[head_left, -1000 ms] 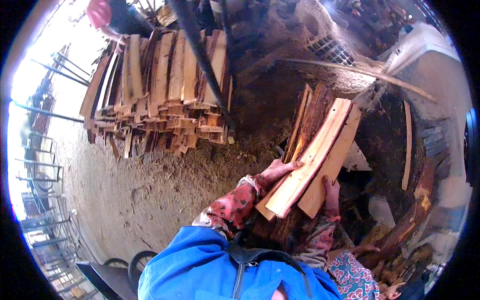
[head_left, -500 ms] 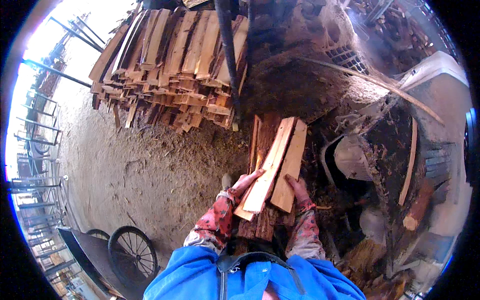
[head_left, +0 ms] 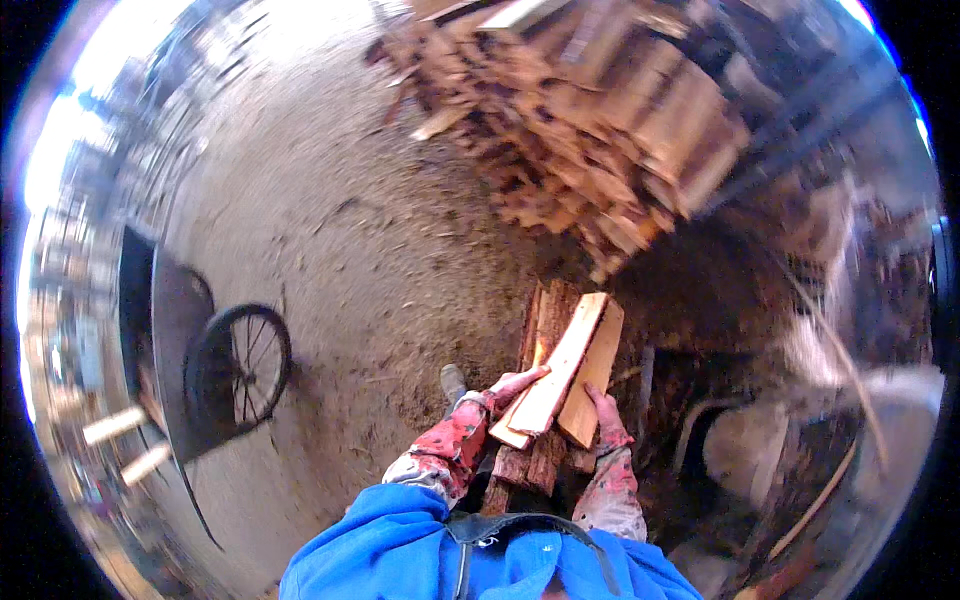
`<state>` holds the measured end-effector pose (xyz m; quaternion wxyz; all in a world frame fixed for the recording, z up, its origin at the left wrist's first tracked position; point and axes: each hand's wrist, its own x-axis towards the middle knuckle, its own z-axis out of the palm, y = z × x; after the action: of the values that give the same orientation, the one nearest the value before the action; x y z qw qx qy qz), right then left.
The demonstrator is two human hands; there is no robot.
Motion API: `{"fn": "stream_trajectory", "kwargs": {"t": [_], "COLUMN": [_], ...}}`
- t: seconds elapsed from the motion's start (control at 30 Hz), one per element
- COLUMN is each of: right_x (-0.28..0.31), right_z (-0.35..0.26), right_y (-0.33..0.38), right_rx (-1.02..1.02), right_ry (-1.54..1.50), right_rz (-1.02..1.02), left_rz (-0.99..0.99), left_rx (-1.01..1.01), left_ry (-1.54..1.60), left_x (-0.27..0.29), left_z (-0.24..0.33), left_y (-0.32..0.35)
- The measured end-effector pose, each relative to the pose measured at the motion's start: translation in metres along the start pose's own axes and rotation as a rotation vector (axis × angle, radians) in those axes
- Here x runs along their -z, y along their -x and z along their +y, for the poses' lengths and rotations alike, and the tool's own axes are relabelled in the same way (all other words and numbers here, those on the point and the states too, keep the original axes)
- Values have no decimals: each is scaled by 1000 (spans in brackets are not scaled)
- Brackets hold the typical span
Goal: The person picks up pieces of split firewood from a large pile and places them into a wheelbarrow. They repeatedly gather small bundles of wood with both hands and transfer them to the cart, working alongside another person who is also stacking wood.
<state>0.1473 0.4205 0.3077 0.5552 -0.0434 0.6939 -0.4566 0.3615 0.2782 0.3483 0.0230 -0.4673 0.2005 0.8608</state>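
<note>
Two hands, one armful of rough-sawn wood slabs, held right in front of the blue jacket. Left hand has its thumb lying over the left side of the load, and the right hand is clamped on the opposite edge, so the wood sits squarely between the two sets of fingers. Can't tell how far the fingertips curl underneath, the slabs hide them. Pale cut faces are on top, slanting up and away past the thumbs, and some dark bark-covered pieces poke out below the fingers, back toward the body. Both wrists are in red patterned sleeves. Just left of the left fingers there's a greyish shoe on the dirt ground. Way further left of them is a dark cart with a spoked wheel. Beyond the fingertips, well apart, is a big pile of what look like similar slabs, though it's pretty smeared by blur, so take that loosely.
</note>
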Motion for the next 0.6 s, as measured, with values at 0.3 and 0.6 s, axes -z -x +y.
{"fn": "stream_trajectory", "kwargs": {"t": [0.3, 0.6], "right_x": [-142, -410], "right_z": [-67, -63], "right_y": [50, 68], "right_rx": [-58, 162], "right_ry": [286, 450], "right_rz": [-267, -420], "left_rz": [65, 241], "left_rx": [-100, -477], "left_ry": [279, 298], "left_x": [101, 310], "left_z": [21, 25], "left_y": [149, 247]}}
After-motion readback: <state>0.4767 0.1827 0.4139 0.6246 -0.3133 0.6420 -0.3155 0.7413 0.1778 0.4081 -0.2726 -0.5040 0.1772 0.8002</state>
